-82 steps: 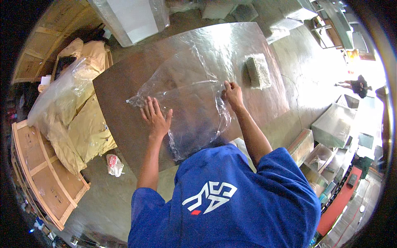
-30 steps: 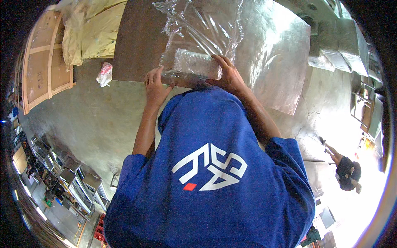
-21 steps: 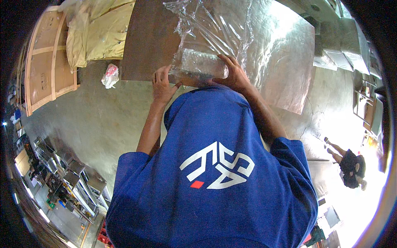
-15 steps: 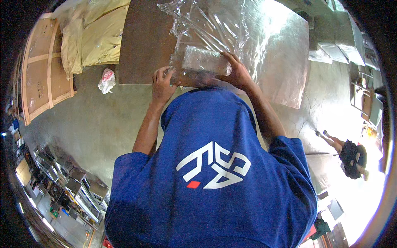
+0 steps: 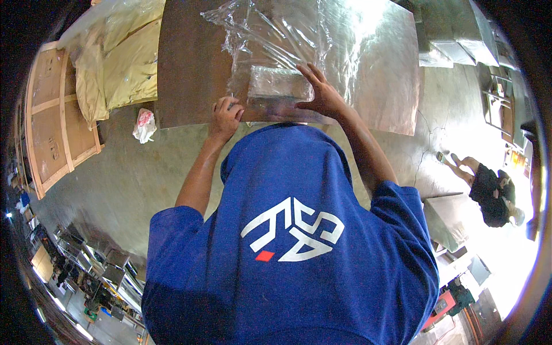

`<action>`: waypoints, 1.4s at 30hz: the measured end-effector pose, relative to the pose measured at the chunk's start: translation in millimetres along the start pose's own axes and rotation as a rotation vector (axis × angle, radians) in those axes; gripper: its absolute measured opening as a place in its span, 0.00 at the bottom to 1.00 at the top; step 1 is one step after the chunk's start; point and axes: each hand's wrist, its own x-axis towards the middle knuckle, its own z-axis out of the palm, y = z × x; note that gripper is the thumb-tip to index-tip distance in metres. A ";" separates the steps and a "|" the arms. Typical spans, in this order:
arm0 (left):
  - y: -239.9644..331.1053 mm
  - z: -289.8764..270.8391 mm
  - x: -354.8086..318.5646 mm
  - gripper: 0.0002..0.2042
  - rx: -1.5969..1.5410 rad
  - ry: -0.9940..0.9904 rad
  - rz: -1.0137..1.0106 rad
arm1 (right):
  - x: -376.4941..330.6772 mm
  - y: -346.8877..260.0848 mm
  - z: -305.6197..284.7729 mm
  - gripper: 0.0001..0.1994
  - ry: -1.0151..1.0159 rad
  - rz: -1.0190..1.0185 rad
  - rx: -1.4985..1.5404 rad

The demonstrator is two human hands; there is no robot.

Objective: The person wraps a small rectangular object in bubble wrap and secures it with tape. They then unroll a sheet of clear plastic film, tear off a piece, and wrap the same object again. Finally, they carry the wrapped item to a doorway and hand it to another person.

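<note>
A block-shaped package wrapped in clear plastic (image 5: pixel 280 84) lies on a brown, shiny tabletop (image 5: pixel 192 69), near its front edge. Crumpled clear film (image 5: pixel 270 37) spreads from it toward the far side. Just right of the package is my right hand (image 5: pixel 325 98), its fingers apart and the fingertips at the package's right end; whether they touch it I cannot tell. My left hand (image 5: pixel 225 118) is at the table's front edge, left of the package and apart from it. Its fingers are curled around something small and dark that I cannot make out.
Left of the table stand a yellowish covered stack (image 5: pixel 129 69) and a wooden crate panel (image 5: pixel 60 115). A white and red plastic bag (image 5: pixel 144 126) lies on the floor. Wrapped boxes (image 5: pixel 454 34) are at the far right. Another person (image 5: pixel 491 195) is off to the right.
My left hand has drawn away from the package's left end. My right fingers have spread and loosened at its right end. The whole view has shifted slightly, and the other person's pose has changed.
</note>
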 end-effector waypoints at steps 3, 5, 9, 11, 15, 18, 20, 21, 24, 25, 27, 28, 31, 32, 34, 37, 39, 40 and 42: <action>1.9 -2.2 1.0 0.06 0.017 0.007 0.014 | -14.9 -8.5 -4.8 0.52 0.176 -0.057 -0.045; 8.1 -8.4 4.6 0.07 0.031 0.007 0.033 | -30.8 3.2 5.2 0.50 0.298 -0.076 -0.067; 6.0 -7.6 5.5 0.07 -0.021 0.043 0.081 | -58.8 -4.8 17.8 0.48 0.300 -0.028 -0.238; 2.4 -8.7 5.7 0.06 -0.065 0.060 0.094 | -63.6 0.7 25.6 0.49 0.312 0.005 -0.285; -6.3 -12.3 -1.5 0.07 -0.080 0.016 0.101 | -65.1 35.2 45.1 0.48 0.351 0.035 -0.250; -14.1 -14.5 6.2 0.09 -0.076 -0.035 0.126 | -66.8 56.1 56.8 0.39 0.360 0.058 -0.263; -20.4 -13.1 13.7 0.11 -0.115 -0.004 0.192 | -71.8 76.7 64.1 0.33 0.397 -0.007 -0.279; -11.9 -16.6 17.4 0.15 -0.098 0.068 0.211 | -76.7 82.6 73.9 0.20 0.431 -0.021 -0.276; 18.4 -34.4 26.4 0.29 -0.025 0.258 0.408 | -72.8 97.5 97.0 0.12 0.219 0.087 -0.252; 19.1 -30.8 31.8 0.30 -0.002 0.370 0.555 | -68.3 85.5 92.6 0.13 0.228 0.222 -0.048; 21.1 -11.2 31.3 0.29 0.205 0.421 0.621 | -72.5 99.2 119.4 0.16 0.456 0.022 -0.069; 14.9 -7.5 34.3 0.30 0.357 0.400 0.684 | -70.5 97.8 115.8 0.15 0.484 -0.216 -0.332; 24.7 10.0 41.9 0.30 0.467 0.310 0.697 | -82.0 94.4 101.5 0.16 0.393 -0.185 -0.380; 19.6 13.8 53.6 0.29 0.449 0.268 0.704 | -75.0 99.5 104.1 0.16 0.356 -0.131 -0.355; 13.8 12.9 53.4 0.29 0.417 0.272 0.709 | -76.0 93.4 106.0 0.17 0.359 -0.149 -0.252; 10.0 18.7 63.0 0.28 0.372 0.288 0.734 | -82.1 85.9 101.3 0.14 0.454 -0.148 -0.222; 12.5 26.0 62.9 0.27 0.362 0.262 0.732 | -91.8 78.4 90.5 0.14 0.459 -0.111 -0.124; 15.0 28.6 59.6 0.26 0.354 0.232 0.732 | -101.1 80.0 94.2 0.14 0.475 -0.080 -0.062; -2.8 42.8 69.8 0.26 0.277 0.294 0.817 | -105.4 62.8 89.6 0.13 0.441 0.139 0.165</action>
